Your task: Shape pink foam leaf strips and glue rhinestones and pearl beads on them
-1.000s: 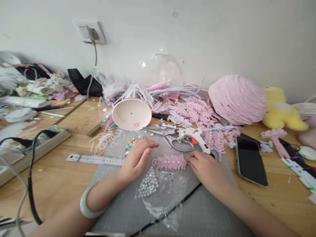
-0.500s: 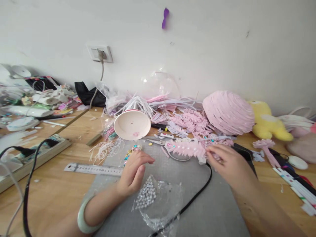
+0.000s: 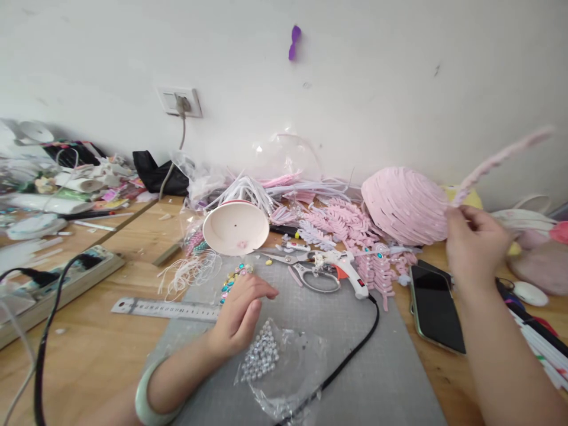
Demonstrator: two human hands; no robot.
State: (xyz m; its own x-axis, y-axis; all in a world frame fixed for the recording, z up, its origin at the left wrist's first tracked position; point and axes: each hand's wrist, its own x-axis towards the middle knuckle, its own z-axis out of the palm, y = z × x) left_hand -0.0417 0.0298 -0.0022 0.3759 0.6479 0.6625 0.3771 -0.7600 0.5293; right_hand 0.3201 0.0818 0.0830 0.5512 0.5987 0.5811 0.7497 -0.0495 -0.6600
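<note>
My right hand (image 3: 477, 239) is raised at the right, fingers pinched on one end of a fuzzy pink chenille strip (image 3: 501, 163). The strip slants up and away to the right, seen nearly edge-on. On the grey cutting mat (image 3: 381, 367) rests my left hand (image 3: 244, 307), holding nothing, thumb apart from its loosely bent fingers. Coloured gems (image 3: 228, 281) lie just behind it, partly covered. Close by its near side is a clear plastic bag (image 3: 288, 367) with silvery beads (image 3: 261, 355). A white glue gun (image 3: 350, 272) and scissors (image 3: 317, 278) lie mid-mat.
A phone (image 3: 437, 307) lies at the mat's right edge. Behind are a white bowl (image 3: 235, 228), pink leaf-shaped pieces (image 3: 341, 219) and a large pink ribbed dome (image 3: 403, 204). A steel ruler (image 3: 164, 309) and power strip (image 3: 89, 278) are leftward. The black cord (image 3: 350, 355) crosses the mat.
My right hand has lifted the pink strip off the glue gun and scissors, up and to the right. The glue gun and phone now show fully. My left hand has stayed put.
</note>
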